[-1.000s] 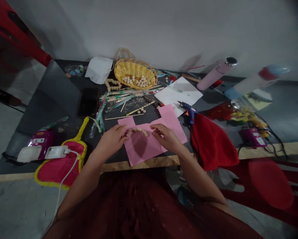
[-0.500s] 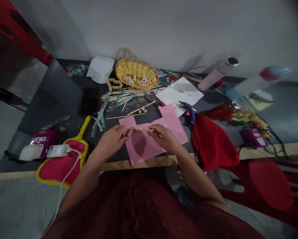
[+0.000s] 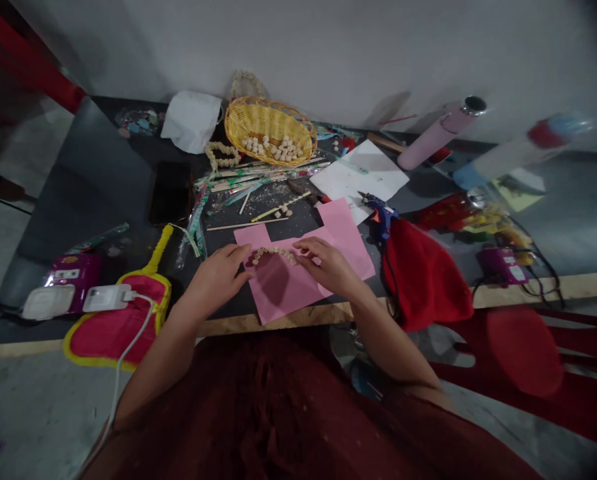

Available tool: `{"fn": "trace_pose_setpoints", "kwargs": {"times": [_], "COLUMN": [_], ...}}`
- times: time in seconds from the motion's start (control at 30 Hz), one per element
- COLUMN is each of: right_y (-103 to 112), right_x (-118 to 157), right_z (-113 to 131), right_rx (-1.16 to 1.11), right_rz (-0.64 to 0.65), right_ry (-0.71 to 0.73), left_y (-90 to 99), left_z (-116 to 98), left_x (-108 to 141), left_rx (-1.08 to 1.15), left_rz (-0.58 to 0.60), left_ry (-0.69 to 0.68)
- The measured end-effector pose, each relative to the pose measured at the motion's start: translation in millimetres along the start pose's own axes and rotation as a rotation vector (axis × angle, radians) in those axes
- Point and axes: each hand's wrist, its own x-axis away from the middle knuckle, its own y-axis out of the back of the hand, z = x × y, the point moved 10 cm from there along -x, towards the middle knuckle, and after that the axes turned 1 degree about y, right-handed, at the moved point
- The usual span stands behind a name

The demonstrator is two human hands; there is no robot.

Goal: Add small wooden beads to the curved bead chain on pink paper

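Observation:
A curved strip of small pale beads or cubes point(image 3: 274, 252) arches above pink paper point(image 3: 283, 293) at the table's front edge, its shadow falling on the sheet. My left hand point(image 3: 219, 277) pinches the strip's left end between thumb and fingers. At the right end, my right hand point(image 3: 328, 265) has its fingertips closed on the strip. Behind the paper lie thin sticks point(image 3: 248, 225) and a few loose cubes point(image 3: 283, 211).
A yellow basket point(image 3: 271, 123) of cubes stands at the back. Right are a blue glue gun point(image 3: 381, 215), red cloth point(image 3: 423, 280) and pink bottle point(image 3: 438, 137). Left are a phone point(image 3: 171, 193), a pink pouch point(image 3: 123, 320) and a white charger point(image 3: 106, 298) with its cable.
The view has shifted slightly, so the table's contents sit a little higher in it. Both hands remain at the ends of the strip.

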Motion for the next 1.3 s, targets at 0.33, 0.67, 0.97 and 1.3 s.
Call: {"fn": "trace_pose_setpoints", "kwargs": {"times": [0.33, 0.67, 0.97, 1.3], "right_y": [-13.0, -22.9, -23.1, -26.1], "right_x": [-24.4, -32.0, -30.6, -30.6], "right_z": [12.3, 4.8, -2.5, -4.9], "right_rx": [0.157, 0.174, 0.139, 0.142], "right_rz": [0.002, -0.071, -0.059, -0.032], "right_ry": [0.130, 0.179, 0.147, 0.133], "left_y": [1.0, -0.8, 2.1, -0.5], "left_z": [-0.8, -2.9, -5.0, -3.7], "left_x": [-0.1, 0.6, 0.9, -0.1], "left_rx": [0.034, 0.053, 0.067, 0.063], "left_rz": [0.015, 0.018, 0.022, 0.034], "left_ry": [0.007, -0.016, -0.006, 0.002]}}
